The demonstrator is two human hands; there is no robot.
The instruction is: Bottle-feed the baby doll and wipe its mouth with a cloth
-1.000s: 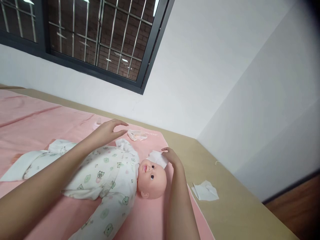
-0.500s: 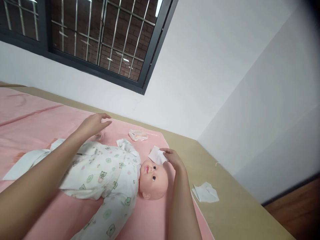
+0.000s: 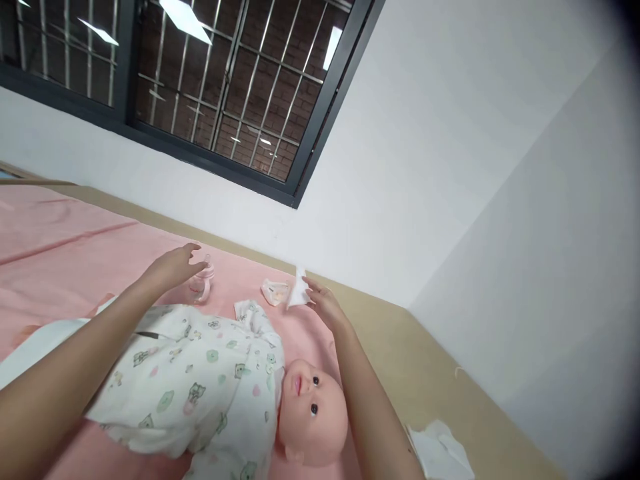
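Observation:
A baby doll (image 3: 317, 420) in a white printed outfit (image 3: 215, 360) lies on its back on a pink cloth (image 3: 115, 247). My left hand (image 3: 175, 268) hovers over the doll's far side, thumb and fingers apart. Just beside its fingertips stands a clear and pink baby bottle (image 3: 203, 283) with a handle; whether they touch, I cannot tell. Beyond the doll's head, my right hand (image 3: 325, 305) pinches a white tissue (image 3: 299, 291), which hangs from the fingers. A small clear plastic packet (image 3: 275, 292) lies on the cloth to the left of the tissue.
Another white tissue (image 3: 440, 450) lies crumpled on the tan tabletop (image 3: 400, 347), right of my right forearm. A white wall (image 3: 360, 220) rises behind the table, with a dark-framed barred window (image 3: 295, 193) at upper left.
My right hand has moved up and away from the doll's head, lifting the tissue toward the packet. My left hand has shifted slightly left, and more of the bottle shows. The view has tilted up.

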